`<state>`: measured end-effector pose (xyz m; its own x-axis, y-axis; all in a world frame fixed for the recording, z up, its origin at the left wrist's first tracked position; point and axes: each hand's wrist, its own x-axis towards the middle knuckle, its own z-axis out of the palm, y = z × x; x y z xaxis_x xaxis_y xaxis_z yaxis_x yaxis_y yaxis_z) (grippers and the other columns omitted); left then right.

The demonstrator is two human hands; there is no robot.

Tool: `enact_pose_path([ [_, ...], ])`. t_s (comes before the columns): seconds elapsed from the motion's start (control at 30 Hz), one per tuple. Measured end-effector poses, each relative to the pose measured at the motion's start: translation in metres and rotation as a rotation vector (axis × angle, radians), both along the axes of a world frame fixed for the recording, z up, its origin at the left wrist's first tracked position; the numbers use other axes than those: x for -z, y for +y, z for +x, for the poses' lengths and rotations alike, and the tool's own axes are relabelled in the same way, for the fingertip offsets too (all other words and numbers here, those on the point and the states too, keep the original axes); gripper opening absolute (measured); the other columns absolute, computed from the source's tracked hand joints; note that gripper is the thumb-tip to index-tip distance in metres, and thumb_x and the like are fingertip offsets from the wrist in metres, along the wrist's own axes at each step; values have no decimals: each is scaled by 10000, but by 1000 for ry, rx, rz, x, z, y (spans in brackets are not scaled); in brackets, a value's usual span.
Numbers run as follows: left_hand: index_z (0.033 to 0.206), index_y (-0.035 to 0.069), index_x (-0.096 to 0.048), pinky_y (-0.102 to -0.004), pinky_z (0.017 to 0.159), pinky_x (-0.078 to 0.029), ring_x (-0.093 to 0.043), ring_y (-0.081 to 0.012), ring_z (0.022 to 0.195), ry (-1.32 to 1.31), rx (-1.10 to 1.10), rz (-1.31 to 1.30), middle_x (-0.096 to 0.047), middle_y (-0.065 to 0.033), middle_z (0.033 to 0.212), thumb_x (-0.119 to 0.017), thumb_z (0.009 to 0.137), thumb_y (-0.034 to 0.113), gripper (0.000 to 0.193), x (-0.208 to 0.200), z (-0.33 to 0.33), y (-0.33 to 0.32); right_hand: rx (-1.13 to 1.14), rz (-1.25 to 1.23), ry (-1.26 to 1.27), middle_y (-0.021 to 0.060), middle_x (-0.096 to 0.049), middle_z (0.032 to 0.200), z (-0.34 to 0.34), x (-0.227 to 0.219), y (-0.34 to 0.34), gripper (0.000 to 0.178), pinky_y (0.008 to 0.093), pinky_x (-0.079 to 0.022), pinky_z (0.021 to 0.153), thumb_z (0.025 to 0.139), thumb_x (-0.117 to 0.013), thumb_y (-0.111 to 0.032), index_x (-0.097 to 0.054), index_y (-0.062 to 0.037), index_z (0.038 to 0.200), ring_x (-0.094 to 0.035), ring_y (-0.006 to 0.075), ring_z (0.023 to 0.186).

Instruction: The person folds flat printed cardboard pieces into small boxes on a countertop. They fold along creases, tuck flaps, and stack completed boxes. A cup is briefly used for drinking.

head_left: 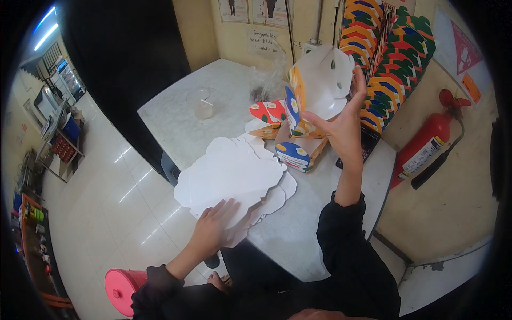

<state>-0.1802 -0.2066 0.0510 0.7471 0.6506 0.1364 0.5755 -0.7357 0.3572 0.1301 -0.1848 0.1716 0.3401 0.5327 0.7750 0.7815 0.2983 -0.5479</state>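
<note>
My right hand (pixel 344 125) grips a folded paper food box (pixel 320 88), white inside with a colourful printed outside, thumb at its near side and fingers round the right edge. It is held up over other folded boxes (pixel 296 152) on the table. My left hand (pixel 217 218) lies with fingers stretched out on a pile of flat white box blanks (pixel 232 170), which reaches over the table's near left edge. The pile's sheets are fanned unevenly.
Tall stacks of nested printed boxes (pixel 402 64) lean by the wall. A dark phone (pixel 368 141) lies beside my right wrist. On the table (pixel 176 114) stand a clear cup (pixel 202 109) and a plastic bag (pixel 261 90). A red fire extinguisher (pixel 426 141) is at right, a pink lidded bin (pixel 122 290) at lower left.
</note>
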Motion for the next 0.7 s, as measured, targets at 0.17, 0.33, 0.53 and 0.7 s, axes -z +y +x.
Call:
enact_pose_path([
  [0.17,1263,51,-503,-378,925,-427,-539,-341,1110,-304,-169,-147,-565,-172,1208,-491,857,6,409,-35,-2,-2,110,97,-107,194,-243,1408,-3,-5,-6,1029,392,-274,1071,620,-840,-209,-180,-69,1397,-303,310,1294],
  [0.33,1181,8,-555,-308,787,-471,-640,-265,863,-718,-340,-36,-650,-181,978,-478,900,7,292,-48,-13,-6,140,155,-145,219,-243,1403,-18,-9,-13,873,463,-218,1061,676,-794,-202,-281,-39,1364,-228,363,1322],
  [0.53,1054,-74,-566,-263,705,-457,-571,-128,764,-893,-446,-44,-637,-124,851,-464,963,174,283,-57,-15,-14,158,268,-250,201,-272,1408,-34,-20,-39,716,453,-217,1054,722,-747,-153,-372,-42,1321,-254,340,1308],
  [0.7,1122,-54,-534,-266,752,-476,-591,-126,852,-981,-478,-116,-629,-92,963,-445,976,254,352,-58,-21,-19,157,83,-216,140,-383,1356,-36,-22,-48,588,416,-269,1028,712,-755,-155,-501,-91,1238,-360,300,1246],
])
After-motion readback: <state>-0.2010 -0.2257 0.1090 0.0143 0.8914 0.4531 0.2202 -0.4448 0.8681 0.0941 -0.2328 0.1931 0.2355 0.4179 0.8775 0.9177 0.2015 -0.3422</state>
